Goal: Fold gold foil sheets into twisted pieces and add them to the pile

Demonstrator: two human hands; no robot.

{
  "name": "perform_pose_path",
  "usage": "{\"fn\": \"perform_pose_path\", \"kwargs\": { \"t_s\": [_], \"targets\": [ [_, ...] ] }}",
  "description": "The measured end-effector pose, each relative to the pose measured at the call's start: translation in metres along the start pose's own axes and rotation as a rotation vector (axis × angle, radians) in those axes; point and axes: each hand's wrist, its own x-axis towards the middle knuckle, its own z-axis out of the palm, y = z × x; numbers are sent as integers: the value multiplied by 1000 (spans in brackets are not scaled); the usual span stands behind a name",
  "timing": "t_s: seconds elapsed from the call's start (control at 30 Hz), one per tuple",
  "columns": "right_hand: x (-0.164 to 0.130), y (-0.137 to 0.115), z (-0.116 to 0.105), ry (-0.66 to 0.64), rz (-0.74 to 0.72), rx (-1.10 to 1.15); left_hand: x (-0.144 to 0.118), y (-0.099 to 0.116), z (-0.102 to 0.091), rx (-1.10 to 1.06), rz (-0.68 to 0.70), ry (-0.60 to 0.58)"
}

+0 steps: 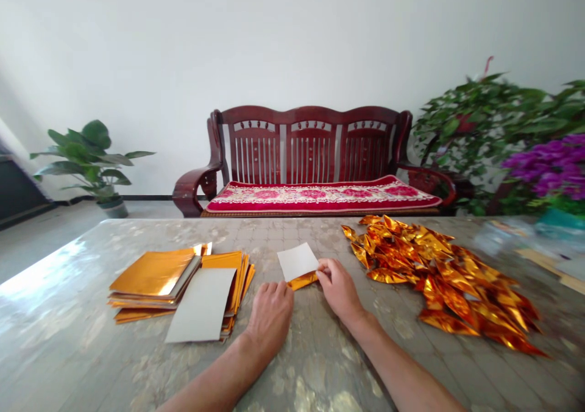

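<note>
A small sheet of gold foil paper, white side up with a gold edge folded over, lies on the table between my hands. My left hand presses down on its near left corner. My right hand pinches its right edge with the fingertips. To the left sit two stacks of flat gold foil sheets, one sheet turned white side up. To the right lies a heap of folded gold foil pieces.
The table has a glossy marbled top. Behind it stands a dark red wooden bench with a red cushion. A potted plant is at the left, green and purple plants at the right.
</note>
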Motion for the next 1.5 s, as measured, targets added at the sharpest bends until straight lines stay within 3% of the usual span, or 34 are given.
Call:
{"fn": "perform_pose_path", "kwargs": {
  "t_s": [0.17, 0.27, 0.4, 0.47, 0.57, 0.7, 0.9, 1.03, 1.23, 1.33, 1.5],
  "targets": [
    [1, -5, -1, 196, -116, 186, 0, -1, -5, -92, -27, 24],
    [-4, -14, -4, 237, -277, 119, -3, -2, -8, -170, -59, 198],
    [-12, -21, -6, 190, -560, 30, -8, -3, -5, -234, 32, 526],
    [-16, -24, -5, 146, -675, 27, -9, -4, -3, -243, 87, 568],
    [-21, -29, -3, 79, -772, 53, -7, -7, -4, -285, 96, 517],
    [-23, -36, -4, 54, -753, 74, -2, -12, -6, -470, 59, 507],
    [-16, -33, -12, 9, -536, -95, 8, -17, 1, -831, -74, 629],
    [-11, -28, -16, -32, -500, -226, 10, -22, 7, -844, -107, 548],
    [-10, -26, -14, -140, -471, -433, 5, -24, 0, -369, -75, 313],
    [-11, -27, -13, -198, -458, -457, 6, -23, -3, -288, -29, 214],
    [-10, -28, -16, -272, -438, -399, 9, -25, -2, -255, -79, 139]
  ]
}}
